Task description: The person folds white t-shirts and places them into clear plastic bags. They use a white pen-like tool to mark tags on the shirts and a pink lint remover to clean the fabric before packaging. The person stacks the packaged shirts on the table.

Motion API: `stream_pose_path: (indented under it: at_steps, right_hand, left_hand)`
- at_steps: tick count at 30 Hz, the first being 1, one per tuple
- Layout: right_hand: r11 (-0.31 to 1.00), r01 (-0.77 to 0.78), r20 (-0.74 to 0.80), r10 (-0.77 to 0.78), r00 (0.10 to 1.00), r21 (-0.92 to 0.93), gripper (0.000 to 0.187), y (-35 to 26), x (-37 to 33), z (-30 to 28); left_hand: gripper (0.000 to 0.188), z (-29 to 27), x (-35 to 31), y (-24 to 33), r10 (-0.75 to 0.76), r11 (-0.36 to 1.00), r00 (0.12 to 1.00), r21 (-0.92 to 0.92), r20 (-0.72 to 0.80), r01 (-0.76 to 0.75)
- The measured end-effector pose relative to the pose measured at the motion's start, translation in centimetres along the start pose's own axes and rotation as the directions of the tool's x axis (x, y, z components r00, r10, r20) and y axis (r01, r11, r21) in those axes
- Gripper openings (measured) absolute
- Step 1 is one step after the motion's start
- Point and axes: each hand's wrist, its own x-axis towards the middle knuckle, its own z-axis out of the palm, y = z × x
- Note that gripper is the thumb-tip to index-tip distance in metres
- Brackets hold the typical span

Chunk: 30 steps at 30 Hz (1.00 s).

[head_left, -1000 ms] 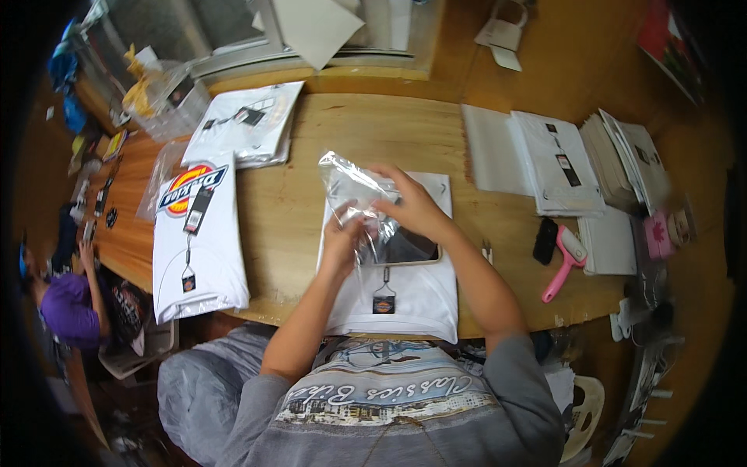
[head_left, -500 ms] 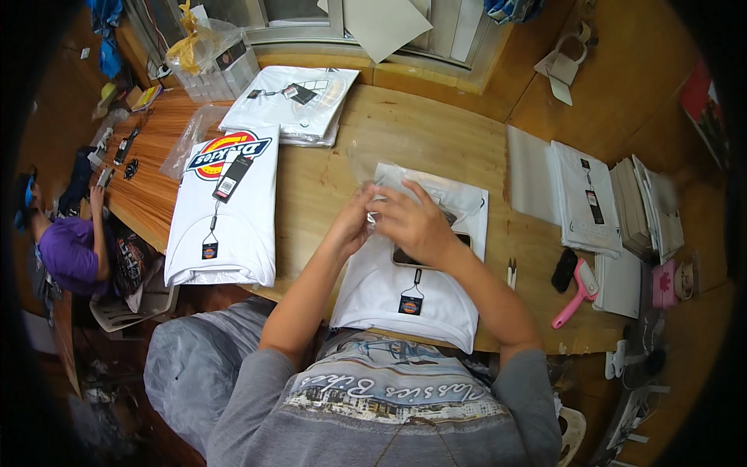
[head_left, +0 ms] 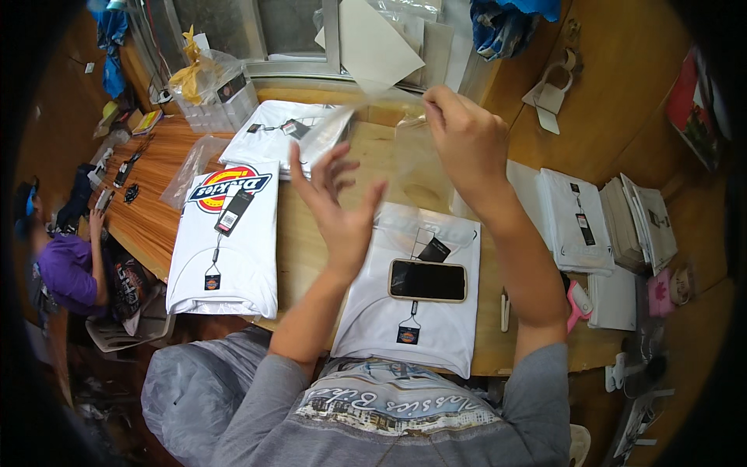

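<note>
My right hand (head_left: 467, 144) is raised over the far part of the table, its fingers pinched on the edge of a clear plastic bag (head_left: 420, 159) that hangs from it. My left hand (head_left: 338, 206) is open in the air, fingers spread, beside the hanging plastic. Below both lies a folded white T-shirt (head_left: 366, 315) with a black hang tag (head_left: 434, 249) and a small neck tag on a cord. A phone (head_left: 427, 280) with a dark screen rests on the shirt. Clear film covers the shirt's far end.
To the left lies another folded white T-shirt (head_left: 253, 265); behind it are bagged shirts (head_left: 268, 117). More shirts (head_left: 572, 249) and a pink-handled brush (head_left: 578, 303) are at the right. A person in purple (head_left: 70, 265) sits at the far left. A grey plastic sack (head_left: 194, 389) stands near the table.
Both hands have lifted off the shirt and parted. My right hand has moved up and right with the clear bag; my left has opened. The phone is now fully uncovered.
</note>
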Motion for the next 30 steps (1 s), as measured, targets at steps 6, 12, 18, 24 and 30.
stream_pose_path:
  at_steps: [6,12,18,24,30]
  right_hand:
    - [0.791,-0.410,0.433,0.206,0.877,0.455,0.021,4.1,0.8,-4.2]
    - [0.442,-0.409,0.432,0.052,0.900,0.799,0.028,10.4,-0.3,-6.4]
    - [0.942,-0.074,0.482,-0.098,0.871,0.326,0.029,11.1,-0.5,-5.5]
    - [0.839,0.202,0.314,-0.039,0.949,-0.505,0.024,12.6,-0.8,-3.0]
    - [0.950,-0.190,-0.456,0.058,0.888,-0.249,0.036,13.5,-5.5,-0.4]
  left_hand:
    - [0.029,-0.6,8.3,0.0,0.253,0.967,0.961,-0.030,0.111,-0.251]
    - [0.039,-1.2,12.7,1.5,-0.014,0.971,0.768,0.191,0.641,-0.142]
    - [0.058,-0.9,14.3,0.2,0.029,0.901,0.597,0.238,0.802,-0.363]
    - [0.042,1.9,16.4,-2.8,0.690,0.533,0.682,0.467,0.242,-0.705]
    - [0.014,1.8,11.1,-6.3,0.638,0.754,0.767,0.261,-0.070,-0.603]
